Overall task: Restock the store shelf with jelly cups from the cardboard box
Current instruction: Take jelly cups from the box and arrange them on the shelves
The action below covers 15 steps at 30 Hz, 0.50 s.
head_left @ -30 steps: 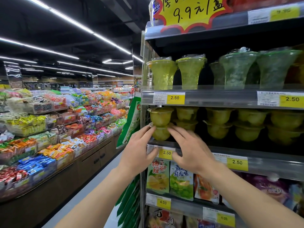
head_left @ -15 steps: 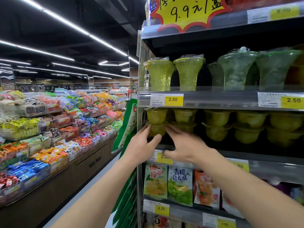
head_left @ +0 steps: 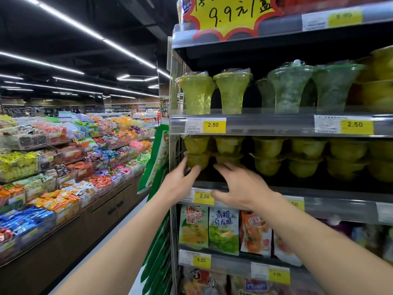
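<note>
**Both hands at the lower jelly cup, left end of the middle shelf**

Fingers and thumb of the left hand [head_left: 180,184] curl round the bottom jelly cup [head_left: 196,159] of the leftmost stack, at centre frame; the palm hides the cup's base. Beside it the right hand [head_left: 240,186] reaches with straight fingers toward the neighbouring stack [head_left: 228,149]; whether the fingertips touch that cup cannot be told, as shadow covers the gap.

Filling the right half of the frame, the shelf unit [head_left: 276,124] runs off the right edge, where its cups blur. Green jelly cups sit two high along the middle shelf, close under the shelf above. Tall flared cups [head_left: 231,92] stand on the upper shelf, with dark room behind them. A yellow sign [head_left: 231,13] at the top is cut off. Snack pouches [head_left: 223,231] hang at lower centre, partly covered by the right forearm.

At left, candy bins [head_left: 53,156] line an open aisle [head_left: 136,209].
</note>
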Tool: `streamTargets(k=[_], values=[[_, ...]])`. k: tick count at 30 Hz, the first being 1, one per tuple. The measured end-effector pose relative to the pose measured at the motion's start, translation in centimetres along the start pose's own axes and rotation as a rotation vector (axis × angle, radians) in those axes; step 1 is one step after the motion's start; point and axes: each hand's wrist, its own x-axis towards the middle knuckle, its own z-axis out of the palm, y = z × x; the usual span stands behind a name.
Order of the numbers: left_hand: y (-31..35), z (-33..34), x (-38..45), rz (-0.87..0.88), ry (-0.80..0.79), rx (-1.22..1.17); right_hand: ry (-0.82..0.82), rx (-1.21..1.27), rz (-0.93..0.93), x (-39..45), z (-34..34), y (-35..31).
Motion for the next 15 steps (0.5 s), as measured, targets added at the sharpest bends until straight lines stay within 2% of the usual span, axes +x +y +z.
streamTargets(k=[5,9,12,15], values=[[1.4,-0.2,-4.4,-0.007,0.118,0.058,0.055,-0.016,0.007,-4.3,-1.1,0.5],[2.3,0.9,-9.8,-0.016,0.152,0.073,0.093,0.018,-0.024,-9.3,-1.5,0.6],[2.6,2.6,-14.5,-0.052,0.099,0.046,0.042,0.063,-0.005,-13.5,-1.2,0.4],[2.0,4.9,-19.6,-0.087,-0.021,0.052,-0.051,0.092,0.021,-18.7,-0.5,-0.2]])
